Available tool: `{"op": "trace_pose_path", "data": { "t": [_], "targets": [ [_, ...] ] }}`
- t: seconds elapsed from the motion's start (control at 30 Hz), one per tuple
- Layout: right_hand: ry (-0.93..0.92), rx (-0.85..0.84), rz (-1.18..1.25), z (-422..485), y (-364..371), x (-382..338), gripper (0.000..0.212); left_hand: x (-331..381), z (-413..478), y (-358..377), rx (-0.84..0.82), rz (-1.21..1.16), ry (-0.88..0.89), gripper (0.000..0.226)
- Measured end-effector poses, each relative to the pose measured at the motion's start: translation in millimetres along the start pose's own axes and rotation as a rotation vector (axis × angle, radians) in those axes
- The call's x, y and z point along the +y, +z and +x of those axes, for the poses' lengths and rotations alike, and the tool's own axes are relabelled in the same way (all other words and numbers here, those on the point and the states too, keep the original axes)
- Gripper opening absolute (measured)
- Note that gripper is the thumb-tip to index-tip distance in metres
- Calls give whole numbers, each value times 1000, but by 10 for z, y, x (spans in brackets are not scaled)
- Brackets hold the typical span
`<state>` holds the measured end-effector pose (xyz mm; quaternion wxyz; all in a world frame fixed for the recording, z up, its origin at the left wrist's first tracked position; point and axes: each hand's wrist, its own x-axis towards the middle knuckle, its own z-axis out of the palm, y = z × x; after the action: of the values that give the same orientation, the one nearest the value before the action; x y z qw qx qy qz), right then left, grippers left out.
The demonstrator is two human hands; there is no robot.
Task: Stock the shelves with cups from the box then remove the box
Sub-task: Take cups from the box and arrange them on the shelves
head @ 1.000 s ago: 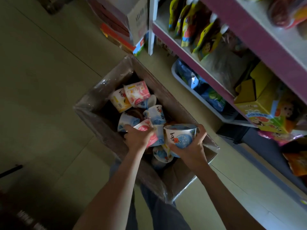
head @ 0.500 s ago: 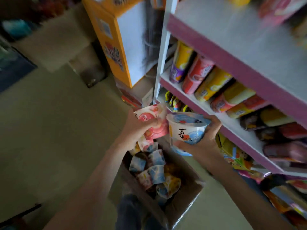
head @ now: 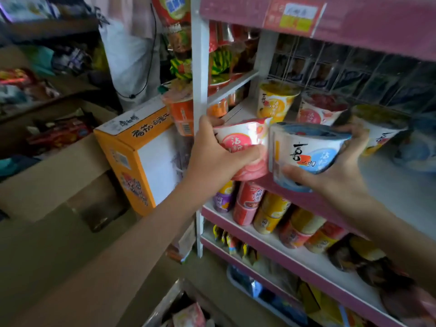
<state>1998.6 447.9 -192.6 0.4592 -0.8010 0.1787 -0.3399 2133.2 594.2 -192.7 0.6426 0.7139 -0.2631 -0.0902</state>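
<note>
shelf [head: 391, 192] nearer now; left hand [head: 212, 159] grips pink cup [head: 240, 140], right hand [head: 342, 173] blue cup [head: 306, 149], raised.

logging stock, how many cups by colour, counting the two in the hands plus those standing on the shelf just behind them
pink: 2, the held pink cup in the left hand and the standing pink cup
blue: 1, the blue cup in the right hand
yellow: 2, the left yellow cup and the right yellow cup
total: 5

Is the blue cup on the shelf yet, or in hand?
In hand. The right hand grips the blue cup, whose base hangs in front of the shelf edge, not resting on it.
</note>
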Motion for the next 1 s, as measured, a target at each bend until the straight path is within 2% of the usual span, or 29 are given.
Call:
{"op": "trace_pose_path", "data": {
  "t": [0.17,0.33,0.5,0.57,0.73,0.9,1.0],
  "targets": [
    [-23,110,-18,393,-157,450,84,-51,395,413,-22,107,162,73],
    [-32,116,-60,512,-267,697,85,-203,620,616,-9,173,236,67],
    [-35,87,-53,465,-311,681,87,-271,706,661,26,53,294,68],
    [-66,145,-50,465,-355,580,86,-258,773,687,33,-17,317,70],
    [-162,426,-39,721,-549,430,87,-172,962,801,48,-102,417,71],
    [-121,491,-18,999,-517,401,86,-72,1165,864,63,-102,452,73],
    [-98,502,31,1207,-439,413,93,-59,1232,916,98,-129,443,72]
  ]
}}
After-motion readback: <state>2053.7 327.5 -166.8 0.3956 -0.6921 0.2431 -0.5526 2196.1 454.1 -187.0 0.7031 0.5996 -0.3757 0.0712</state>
